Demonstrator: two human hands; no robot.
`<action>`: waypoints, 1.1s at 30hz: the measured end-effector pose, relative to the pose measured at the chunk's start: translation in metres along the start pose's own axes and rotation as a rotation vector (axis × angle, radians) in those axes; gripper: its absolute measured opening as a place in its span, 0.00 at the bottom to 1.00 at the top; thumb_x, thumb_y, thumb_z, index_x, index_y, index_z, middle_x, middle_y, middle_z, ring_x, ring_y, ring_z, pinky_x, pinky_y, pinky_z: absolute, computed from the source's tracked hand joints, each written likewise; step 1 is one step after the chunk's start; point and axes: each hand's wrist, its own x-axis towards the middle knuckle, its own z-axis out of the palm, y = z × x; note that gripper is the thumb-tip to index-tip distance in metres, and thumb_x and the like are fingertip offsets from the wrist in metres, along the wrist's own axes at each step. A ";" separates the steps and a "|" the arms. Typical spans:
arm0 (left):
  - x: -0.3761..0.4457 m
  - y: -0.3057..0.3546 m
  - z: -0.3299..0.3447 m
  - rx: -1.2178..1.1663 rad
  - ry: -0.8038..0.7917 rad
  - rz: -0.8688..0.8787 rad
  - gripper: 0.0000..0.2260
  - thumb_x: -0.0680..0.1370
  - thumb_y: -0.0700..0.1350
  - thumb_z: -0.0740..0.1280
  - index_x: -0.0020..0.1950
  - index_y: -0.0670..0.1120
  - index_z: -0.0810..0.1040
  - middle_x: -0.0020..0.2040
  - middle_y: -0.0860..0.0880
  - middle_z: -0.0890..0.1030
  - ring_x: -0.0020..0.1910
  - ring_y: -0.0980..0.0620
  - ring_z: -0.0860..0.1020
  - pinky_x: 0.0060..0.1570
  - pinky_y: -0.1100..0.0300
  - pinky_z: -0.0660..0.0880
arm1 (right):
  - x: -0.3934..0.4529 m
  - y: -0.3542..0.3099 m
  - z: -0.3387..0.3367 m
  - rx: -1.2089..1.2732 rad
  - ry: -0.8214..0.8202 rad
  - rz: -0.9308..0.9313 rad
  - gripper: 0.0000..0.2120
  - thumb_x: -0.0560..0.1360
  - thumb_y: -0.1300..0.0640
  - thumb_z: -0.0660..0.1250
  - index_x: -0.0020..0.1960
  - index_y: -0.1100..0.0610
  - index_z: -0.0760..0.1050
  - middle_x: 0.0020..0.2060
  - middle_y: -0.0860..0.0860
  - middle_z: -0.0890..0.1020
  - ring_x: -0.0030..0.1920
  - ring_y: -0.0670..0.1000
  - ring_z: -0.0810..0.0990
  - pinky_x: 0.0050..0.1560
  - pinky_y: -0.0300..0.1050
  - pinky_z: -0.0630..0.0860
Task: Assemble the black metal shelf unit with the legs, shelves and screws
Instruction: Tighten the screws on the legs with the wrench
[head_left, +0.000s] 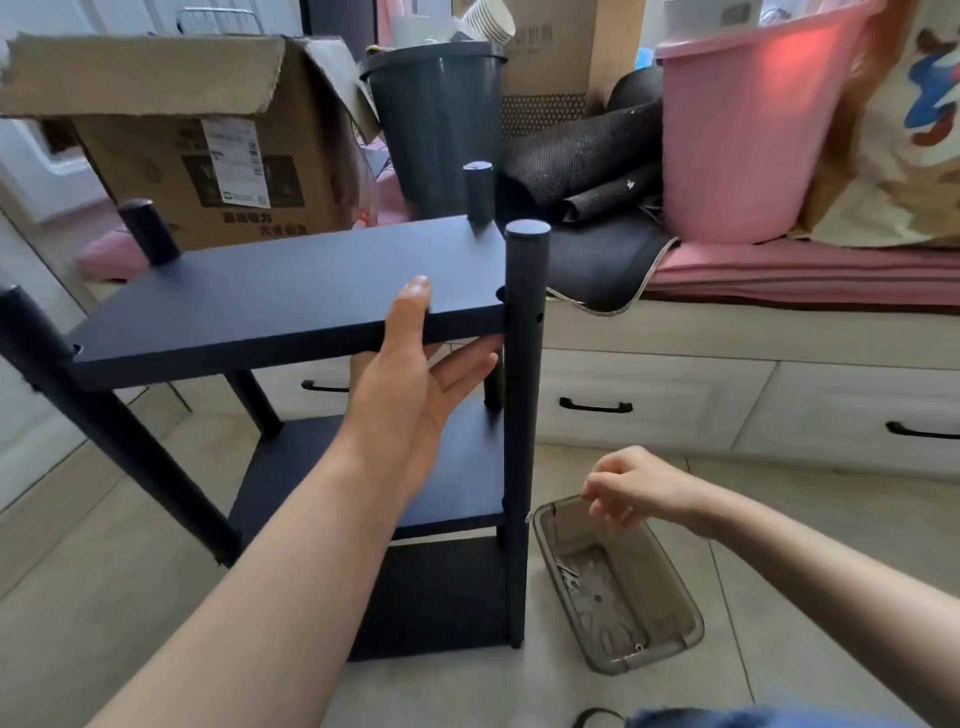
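Your left hand (415, 364) grips the front edge of the top shelf (291, 296), thumb above and fingers beneath, steadying it level between the upright legs; its long axis runs left to right. Your right hand (631, 486) hovers loosely curled over the clear tray (670, 631) of screws (569, 571) on the floor; whether it pinches one, you cannot tell. The empty hole in the front right leg (524, 415) lies up and left of that hand, facing right.

Open cardboard box (208, 150) with a shipping label at the back left, dark grey bin (436, 124) beside it, pink plastic tub (748, 135) set on a pink striped cushion (810, 270), rolled black mats (587, 171) between bin and tub, white drawers (660, 400) with black handles below, pale tiled floor (78, 597).
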 end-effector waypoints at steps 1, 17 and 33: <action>0.002 -0.001 0.001 0.018 -0.012 0.001 0.08 0.84 0.51 0.61 0.53 0.51 0.78 0.57 0.45 0.85 0.53 0.44 0.85 0.64 0.45 0.77 | 0.010 0.019 0.006 0.008 -0.040 0.061 0.10 0.81 0.61 0.60 0.48 0.64 0.78 0.37 0.56 0.82 0.35 0.52 0.77 0.35 0.42 0.74; 0.014 -0.010 0.004 0.060 -0.021 0.028 0.08 0.84 0.52 0.61 0.50 0.51 0.77 0.54 0.49 0.86 0.53 0.43 0.85 0.61 0.47 0.78 | 0.162 0.181 0.105 -0.505 -0.075 0.247 0.12 0.81 0.55 0.61 0.60 0.61 0.75 0.59 0.58 0.80 0.60 0.58 0.79 0.53 0.44 0.73; 0.015 -0.011 0.005 0.019 -0.023 0.030 0.10 0.82 0.50 0.62 0.44 0.51 0.78 0.49 0.48 0.87 0.50 0.43 0.86 0.53 0.53 0.82 | 0.177 0.191 0.134 -0.587 -0.005 0.126 0.10 0.81 0.61 0.57 0.59 0.59 0.74 0.61 0.58 0.78 0.61 0.58 0.78 0.54 0.44 0.72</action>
